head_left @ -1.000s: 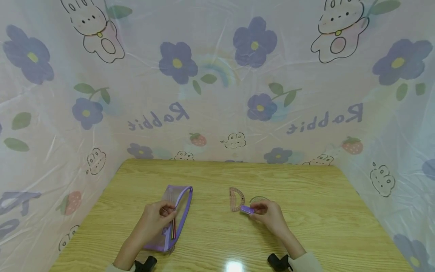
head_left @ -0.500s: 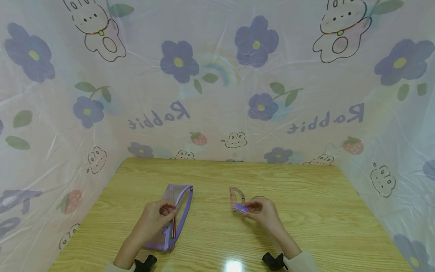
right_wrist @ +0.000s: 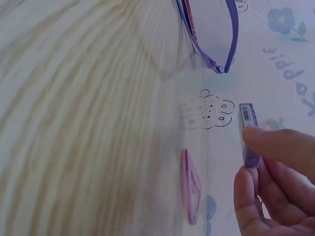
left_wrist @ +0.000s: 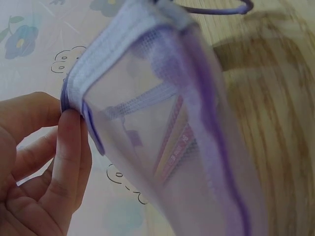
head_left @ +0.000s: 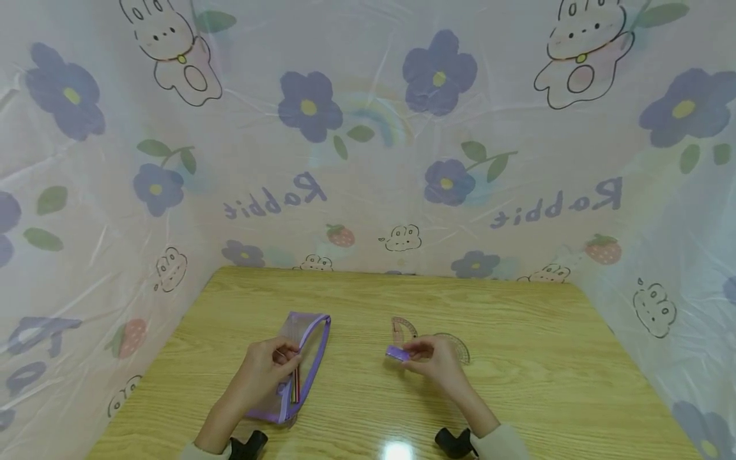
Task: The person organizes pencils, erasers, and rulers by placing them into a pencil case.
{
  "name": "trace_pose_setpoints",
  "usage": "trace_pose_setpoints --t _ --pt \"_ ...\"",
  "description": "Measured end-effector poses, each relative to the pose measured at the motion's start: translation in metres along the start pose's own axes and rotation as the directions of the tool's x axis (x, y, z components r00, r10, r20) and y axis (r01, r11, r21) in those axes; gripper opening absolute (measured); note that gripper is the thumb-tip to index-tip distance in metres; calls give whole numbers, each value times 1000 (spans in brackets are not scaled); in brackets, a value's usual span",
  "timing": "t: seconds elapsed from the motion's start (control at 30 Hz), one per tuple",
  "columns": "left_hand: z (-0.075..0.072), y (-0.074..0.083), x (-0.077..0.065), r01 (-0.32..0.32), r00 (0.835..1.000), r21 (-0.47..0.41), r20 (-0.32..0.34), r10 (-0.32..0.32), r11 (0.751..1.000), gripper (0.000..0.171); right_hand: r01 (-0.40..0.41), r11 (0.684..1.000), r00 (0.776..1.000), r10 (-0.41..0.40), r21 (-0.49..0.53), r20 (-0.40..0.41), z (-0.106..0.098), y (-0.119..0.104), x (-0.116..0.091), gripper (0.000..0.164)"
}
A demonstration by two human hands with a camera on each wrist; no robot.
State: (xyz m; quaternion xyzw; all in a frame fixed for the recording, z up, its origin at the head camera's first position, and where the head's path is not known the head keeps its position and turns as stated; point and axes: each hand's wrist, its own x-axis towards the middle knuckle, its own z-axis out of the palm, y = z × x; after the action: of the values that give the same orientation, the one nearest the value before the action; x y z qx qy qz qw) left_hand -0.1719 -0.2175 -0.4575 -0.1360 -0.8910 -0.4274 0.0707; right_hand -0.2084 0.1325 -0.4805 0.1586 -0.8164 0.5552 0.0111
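Head view: shows left hand point(head_left: 267, 370) pinching rim of mesh pouch point(head_left: 296, 324), thumb and fingertips close together. Has pouch lying left of centre on wood-grain table point(head_left: 529, 345), purple-trimmed, mouth gaping to the right, striped pencils point(head_left: 296, 386) inside. Shows right hand point(head_left: 435, 364) with purple block point(head_left: 396, 353) in a narrow thumb-and-finger pinch, well apart from pouch. Puts block in front of lower end of pink protractor point(head_left: 397, 324); has clear protractor point(head_left: 462, 349) partly hidden behind right hand. Includes pale sleeves point(head_left: 500, 444), black wrist mounts point(head_left: 454, 443), and curtain point(head_left: 374, 160) printed with flowers, rabbits and reversed lettering.

Left wrist view: shows left hand pressing fingertips together on pouch's purple-and-white rim. Lets pencils show through sheer mesh, slanted; has small lettering on one, too blurred to read.

Right wrist view: shows purple block upright in frame between thumb and fingers of right hand, with barcode point(right_wrist: 247, 114) on narrow side. Appears raised off table. Has pink protractor nearly edge-on, well clear of block, and pouch end near the top. Cannot tell block's exact height.
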Motion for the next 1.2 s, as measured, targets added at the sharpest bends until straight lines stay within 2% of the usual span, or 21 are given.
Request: trace_pose_setpoints --t 0.2,0.5,0.73,0.9,1.2 --pt "0 -1 0 -8 1000 -4 4 8 1000 8 27 1000 1000 -27 -4 12 4 -5 2 25" --pt "2 -1 1 -13 1000 -3 3 13 1000 9 27 1000 999 -27 12 26 13 -9 6 24" --pt "0 0 0 -14 1000 -4 -1 14 1000 8 40 998 998 -42 52 39 25 -11 10 25" --pt "0 1 1 -11 1000 -2 -3 11 1000 8 55 998 997 -57 42 43 33 -11 13 25" --pt "0 2 1 5 1000 0 -7 -5 1000 8 71 996 993 -76 57 90 50 -12 19 24"
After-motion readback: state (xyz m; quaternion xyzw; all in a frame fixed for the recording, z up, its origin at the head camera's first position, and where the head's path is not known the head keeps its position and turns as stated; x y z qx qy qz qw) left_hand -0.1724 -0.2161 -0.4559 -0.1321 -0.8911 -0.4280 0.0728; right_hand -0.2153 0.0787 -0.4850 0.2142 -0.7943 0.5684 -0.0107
